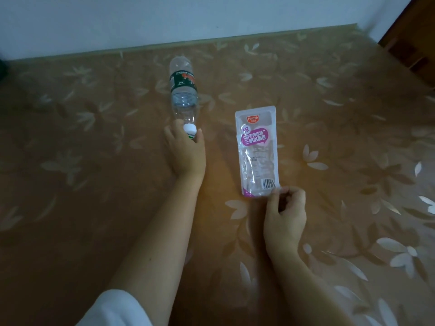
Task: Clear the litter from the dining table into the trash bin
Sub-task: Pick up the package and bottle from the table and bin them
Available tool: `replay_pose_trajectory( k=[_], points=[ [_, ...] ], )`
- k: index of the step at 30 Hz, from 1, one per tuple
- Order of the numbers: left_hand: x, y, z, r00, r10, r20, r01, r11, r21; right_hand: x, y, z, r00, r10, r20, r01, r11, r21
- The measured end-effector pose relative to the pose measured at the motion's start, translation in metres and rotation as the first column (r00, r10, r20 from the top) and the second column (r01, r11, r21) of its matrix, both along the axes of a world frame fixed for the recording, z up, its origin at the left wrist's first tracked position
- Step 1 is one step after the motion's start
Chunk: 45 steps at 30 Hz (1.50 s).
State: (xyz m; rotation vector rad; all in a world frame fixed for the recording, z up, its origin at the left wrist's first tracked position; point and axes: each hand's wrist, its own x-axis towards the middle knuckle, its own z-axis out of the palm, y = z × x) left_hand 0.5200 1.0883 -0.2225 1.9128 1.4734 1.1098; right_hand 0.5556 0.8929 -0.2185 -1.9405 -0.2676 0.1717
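Litter lay in two pieces on the worktop (94, 184), which was spread with a brown leaf-patterned cloth. A clear plastic bottle (183, 90) rested on its side, its base toward the wall (141, 20) and its white cap (190, 130) toward the person. The left hand (186, 151) had its fingers and thumb curled round the neck at the cap. Just right of it, apart from the bottle, a flat transparent snack wrapper (257, 151) with purple print lay lengthwise. The right hand (286, 217) pinched the wrapper's near right corner, by the barcode, its other fingers curled.
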Motion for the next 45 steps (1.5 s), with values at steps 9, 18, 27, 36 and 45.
replay_pose_trajectory(
  k=[9, 18, 27, 36, 45],
  points=[
    [-0.041, -0.042, 0.002, 0.993, -0.056, 0.102, 0.056, 0.998, 0.004, 0.0, 0.0, 0.004, 1.0, 0.003, -0.009, -0.003, 1.0, -0.007],
    [-0.139, -0.134, 0.042, 0.979, -0.113, 0.171, 0.135, 0.984, -0.118, -0.007, -0.007, 0.02, 0.998, 0.035, -0.044, -0.035, 0.999, 0.008],
    [-0.214, -0.193, 0.093, 0.983, 0.016, 0.184, 0.007, 0.992, -0.124, -0.058, -0.051, 0.07, 0.983, 0.085, -0.161, -0.073, 0.995, 0.074],
    [-0.301, -0.243, 0.138, 0.989, 0.072, 0.131, -0.066, 0.997, -0.051, -0.128, -0.097, 0.131, 0.903, 0.426, 0.054, -0.422, 0.903, -0.074],
    [-0.393, -0.293, 0.172, 0.965, 0.257, 0.05, -0.256, 0.966, -0.032, -0.211, -0.096, 0.175, 0.608, 0.693, 0.388, -0.665, 0.711, -0.229]
  ],
)
